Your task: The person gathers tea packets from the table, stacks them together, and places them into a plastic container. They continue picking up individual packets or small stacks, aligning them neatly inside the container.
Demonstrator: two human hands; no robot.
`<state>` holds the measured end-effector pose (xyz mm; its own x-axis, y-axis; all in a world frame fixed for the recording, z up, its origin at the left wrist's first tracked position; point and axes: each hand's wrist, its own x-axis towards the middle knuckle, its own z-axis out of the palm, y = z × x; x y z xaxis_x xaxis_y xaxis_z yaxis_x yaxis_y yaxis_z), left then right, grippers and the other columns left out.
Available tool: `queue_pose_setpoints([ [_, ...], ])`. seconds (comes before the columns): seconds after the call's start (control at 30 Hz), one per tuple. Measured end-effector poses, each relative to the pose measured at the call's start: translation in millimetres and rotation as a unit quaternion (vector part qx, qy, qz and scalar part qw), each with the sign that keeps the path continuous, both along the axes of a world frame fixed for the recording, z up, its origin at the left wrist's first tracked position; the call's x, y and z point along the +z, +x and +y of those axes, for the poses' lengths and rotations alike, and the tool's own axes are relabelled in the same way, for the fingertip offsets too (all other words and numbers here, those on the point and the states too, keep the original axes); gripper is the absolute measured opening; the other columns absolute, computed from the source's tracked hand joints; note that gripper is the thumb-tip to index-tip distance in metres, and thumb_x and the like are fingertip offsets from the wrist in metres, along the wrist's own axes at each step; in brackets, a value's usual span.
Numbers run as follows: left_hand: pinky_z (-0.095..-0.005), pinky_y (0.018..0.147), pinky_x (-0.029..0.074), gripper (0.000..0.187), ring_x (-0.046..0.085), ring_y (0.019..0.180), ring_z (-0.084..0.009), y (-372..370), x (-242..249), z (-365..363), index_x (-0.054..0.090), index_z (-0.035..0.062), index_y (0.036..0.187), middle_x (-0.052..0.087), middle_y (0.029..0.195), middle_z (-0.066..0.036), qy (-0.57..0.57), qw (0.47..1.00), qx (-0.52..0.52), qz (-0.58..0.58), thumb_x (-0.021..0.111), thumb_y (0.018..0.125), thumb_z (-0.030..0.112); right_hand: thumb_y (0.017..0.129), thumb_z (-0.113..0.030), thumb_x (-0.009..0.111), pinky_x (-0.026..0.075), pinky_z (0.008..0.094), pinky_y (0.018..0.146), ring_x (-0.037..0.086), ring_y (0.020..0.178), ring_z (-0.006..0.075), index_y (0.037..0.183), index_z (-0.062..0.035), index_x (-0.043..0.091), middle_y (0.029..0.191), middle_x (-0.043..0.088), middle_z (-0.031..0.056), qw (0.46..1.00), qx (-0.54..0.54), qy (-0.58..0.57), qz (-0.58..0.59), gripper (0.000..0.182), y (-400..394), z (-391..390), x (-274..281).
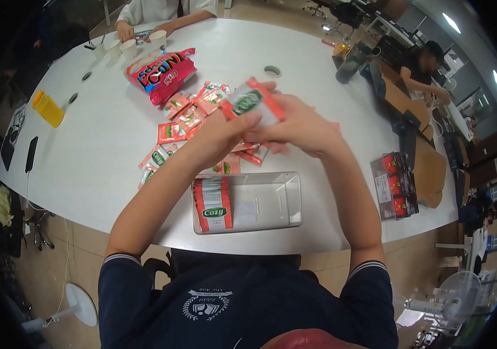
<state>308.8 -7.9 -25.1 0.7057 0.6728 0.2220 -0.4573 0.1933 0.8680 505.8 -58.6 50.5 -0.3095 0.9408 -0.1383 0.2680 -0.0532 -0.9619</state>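
Observation:
A red-and-white Cozy sachet (pixel 248 103) is held up above the table between my two hands; whether others lie behind it is hidden. My left hand (pixel 225 132) has its thumb pressed against the lower edge of the sachet. From the other side my right hand (pixel 299 123) grips it, with fingers partly hidden behind. Under and around my hands lies a loose pile of similar sachets (pixel 190 118). Closer to me stands a clear plastic bin (pixel 300 200), where a row of upright sachets (pixel 213 203) fills the left part.
A pink snack bag (pixel 167 75) lies beyond the pile. Several paper cups (pixel 158 39) stand near another person's hands (pixel 125 31). On the left are a yellow bottle (pixel 48 109) and a black phone (pixel 31 154); on the right, a pack of red-filled containers (pixel 396 186) and cardboard (pixel 428 174).

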Motion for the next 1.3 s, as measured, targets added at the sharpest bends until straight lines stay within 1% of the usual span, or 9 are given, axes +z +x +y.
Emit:
queue_pose_setpoints([
  [0.1,-0.0419,0.106,0.055,0.057,0.065,0.125,-0.0277,3,21,5,0.035,-0.0009,0.159,0.065,0.132,-0.02,-0.081,0.995,-0.01,-0.064,0.056,0.109,0.015,0.083,-0.016,0.09,0.048,0.0244,0.046,0.065,0.061,0.0098,0.12,0.001,0.065,0.093,0.069,0.0061,0.998,-0.025,0.033,-0.056,0.048,-5,1,-1],
  [0.23,-0.0485,0.111,0.056,0.056,0.067,0.119,-0.0315,-13,11,20,0.036,0.0022,0.157,0.061,0.132,-0.021,-0.163,0.962,0.166,-0.14,0.053,0.104,-0.001,0.077,-0.022,0.093,0.047,0.0253,0.054,0.06,0.062,0.0108,0.118,-0.0046,0.069,0.101,0.067,0.0063,0.972,-0.045,0.118,-0.199,0.051,45,17,-41],
  [0.37,-0.05,0.11,0.057,0.075,0.067,0.117,-0.0284,-30,-7,35,0.038,0.0105,0.157,0.059,0.124,-0.018,-0.202,0.952,0.178,-0.143,0.052,0.088,-0.015,0.069,-0.033,0.097,0.048,0.031,0.071,0.06,0.079,0.0152,0.112,-0.0068,0.071,0.097,0.065,0.0046,0.921,-0.026,0.183,-0.344,0.057,52,17,-114],
  [0.47,-0.0487,0.107,0.059,0.085,0.068,0.114,-0.0279,-37,-10,39,0.039,0.0111,0.157,0.057,0.13,-0.017,-0.2,0.954,0.19,-0.12,0.05,0.078,-0.017,0.066,-0.039,0.097,0.048,0.0347,0.078,0.06,0.09,0.017,0.109,-0.0064,0.07,0.093,0.061,0.0049,0.928,-0.049,0.105,-0.353,0.06,42,15,-115],
  [0.67,-0.0478,0.104,0.06,0.091,0.069,0.111,-0.028,-37,-7,36,0.04,0.0102,0.157,0.057,0.129,-0.016,-0.222,0.946,0.202,-0.119,0.048,0.071,-0.018,0.071,-0.033,0.092,0.047,0.0347,0.067,0.059,0.073,0.0176,0.096,0.0005,0.072,0.077,0.063,0.0063,0.914,0.013,0.0,-0.406,0.047,53,21,-86],
  [0.87,-0.0417,0.084,0.062,0.075,0.069,0.094,-0.0229,-32,-29,49,0.04,0.0072,0.155,0.06,0.121,-0.014,-0.194,0.963,0.118,-0.143,0.051,0.083,-0.011,0.081,-0.032,0.087,0.043,0.0335,0.058,0.054,0.063,0.0116,0.094,0.0037,0.077,0.07,0.063,0.0035,0.972,-0.062,0.003,-0.226,0.04,73,20,-24],
  [0.9,-0.0374,0.076,0.059,0.061,0.067,0.088,-0.0188,-26,-30,47,0.04,0.0071,0.155,0.062,0.114,-0.011,-0.195,0.963,0.121,-0.139,0.056,0.096,0.001,0.083,-0.032,0.086,0.042,0.0332,0.056,0.053,0.061,0.0108,0.094,0.0035,0.077,0.07,0.063,0.0026,0.978,-0.092,-0.013,-0.185,0.039,68,22,-15],
  [1.1,-0.0402,0.094,0.062,0.053,0.07,0.108,-0.0215,-20,-27,29,0.042,0.0082,0.154,0.064,0.125,-0.012,-0.139,0.98,0.094,-0.109,0.06,0.105,0.013,0.085,-0.037,0.088,0.031,0.0241,0.051,0.046,0.056,0.003,0.084,-0.0022,0.076,0.065,0.057,-0.005,0.982,0.009,0.062,-0.18,0.036,-23,50,-30],
  [1.3,-0.0521,0.109,0.056,0.059,0.061,0.134,-0.0345,-24,-20,30,0.037,0.0087,0.157,0.055,0.148,-0.021,-0.258,0.948,0.132,-0.131,0.054,0.102,0.0,0.081,-0.043,0.09,0.043,0.0282,0.059,0.057,0.064,0.0092,0.088,0.0018,0.077,0.064,0.059,-0.0016,0.946,-0.06,0.049,-0.314,0.047,14,50,-23],
])
